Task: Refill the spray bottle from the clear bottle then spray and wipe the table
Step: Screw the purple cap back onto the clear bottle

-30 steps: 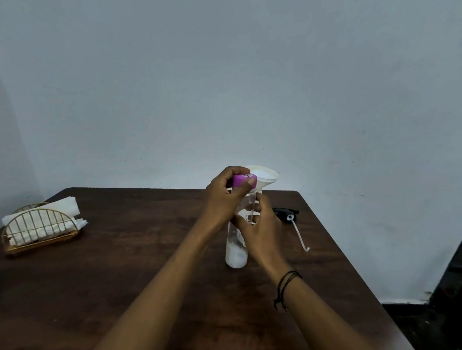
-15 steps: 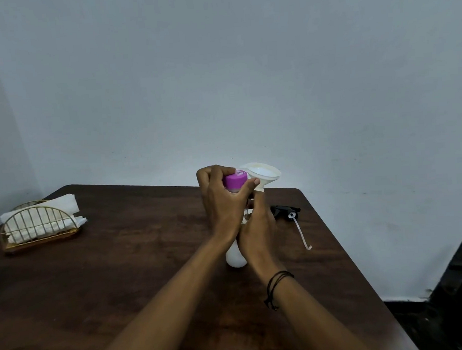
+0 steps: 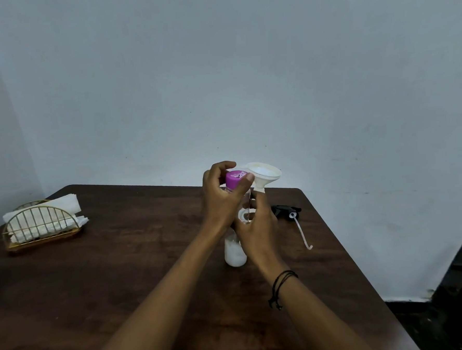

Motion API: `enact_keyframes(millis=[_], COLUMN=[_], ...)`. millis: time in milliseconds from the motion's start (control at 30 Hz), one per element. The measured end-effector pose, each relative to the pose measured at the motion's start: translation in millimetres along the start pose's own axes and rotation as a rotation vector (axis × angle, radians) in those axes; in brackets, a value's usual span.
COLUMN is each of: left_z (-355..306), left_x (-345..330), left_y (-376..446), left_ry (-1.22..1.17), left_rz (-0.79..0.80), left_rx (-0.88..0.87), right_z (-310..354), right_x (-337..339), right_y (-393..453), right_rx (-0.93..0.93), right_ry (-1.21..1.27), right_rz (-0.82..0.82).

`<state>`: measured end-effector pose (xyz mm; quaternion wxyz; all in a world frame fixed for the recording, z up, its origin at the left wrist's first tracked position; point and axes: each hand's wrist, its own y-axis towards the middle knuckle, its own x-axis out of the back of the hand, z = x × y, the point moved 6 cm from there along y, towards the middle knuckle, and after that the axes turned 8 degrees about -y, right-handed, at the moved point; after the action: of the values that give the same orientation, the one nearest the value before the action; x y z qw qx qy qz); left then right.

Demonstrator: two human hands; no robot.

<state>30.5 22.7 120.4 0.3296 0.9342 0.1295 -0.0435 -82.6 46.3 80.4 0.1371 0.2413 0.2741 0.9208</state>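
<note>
Head view, we see our left hand [image 3: 220, 199] curled round the purple cap [image 3: 235, 178] of the clear plastic bottle [image 3: 234, 251] standing on the dark wooden table [image 3: 121, 262], our right hand [image 3: 257, 227] gripping its body, white funnel [image 3: 265, 172] behind, the spray bottle beneath it hidden from us, black spray head [image 3: 284, 210] lying right.

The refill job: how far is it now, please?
Done: the sprayer head is off and lies on the table; a funnel stands behind the hands, though what it sits in is hidden. In hand: the left hand grips the purple cap of the clear bottle, which the right hand holds. Left: pouring, refitting the head, spraying, wiping with the napkins.
</note>
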Motion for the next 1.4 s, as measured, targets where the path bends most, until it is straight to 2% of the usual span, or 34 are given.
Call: enact_keyframes(millis=[167,233,300,400,533,667,833,967,1133,1300,1400], left_z=[15.4,15.1,15.5,21.7,25.8,29.3,23.7,29.4,32.2,29.4,29.4], left_x=[-3.5,-3.8,1.0,6.6,4.8,10.5,6.2,9.5,11.6,17.1,22.6], left_y=[2.2,1.3,-0.1,-0.5,-3.4,-5.2,-7.1,-4.3,-2.3,3.9,5.3], left_ry=[-0.214,-0.148,-0.121,-0.177,-0.101,-0.113,-0.054,-0.092,-0.13,-0.217,-0.133], left_rz=[0.08,0.087,0.028,-0.035,0.026,-0.073,-0.011,-0.057,-0.001,-0.019,-0.017], left_rx=[0.16,0.114,0.075,0.085,0.082,0.083,0.038,0.081,0.07,0.111,0.068], right_z=[-1.8,-3.1,-3.6,-4.6,-5.1,-4.0,-3.4,-4.0,-2.9,-1.4,4.5], right_x=[1.2,1.2,0.2,-1.9,-3.0,-5.4,-7.4,-9.3,-14.5,-22.7,-28.8], right_y=[1.9,2.2,2.3,2.9,3.2,2.9,2.3,4.1,6.8,8.3,9.9], right_rx=[0.014,0.01,0.018,0.024,0.022,0.037,0.043,0.053,0.051,0.001,0.019], right_ry=[-0.003,0.008,0.016,0.02,0.01,0.022,0.001,0.015,0.049,0.095,0.086], right_rz=[-0.019,-0.025,-0.031,-0.028,-0.036,-0.015,-0.02,-0.019,0.02,0.079,0.087])
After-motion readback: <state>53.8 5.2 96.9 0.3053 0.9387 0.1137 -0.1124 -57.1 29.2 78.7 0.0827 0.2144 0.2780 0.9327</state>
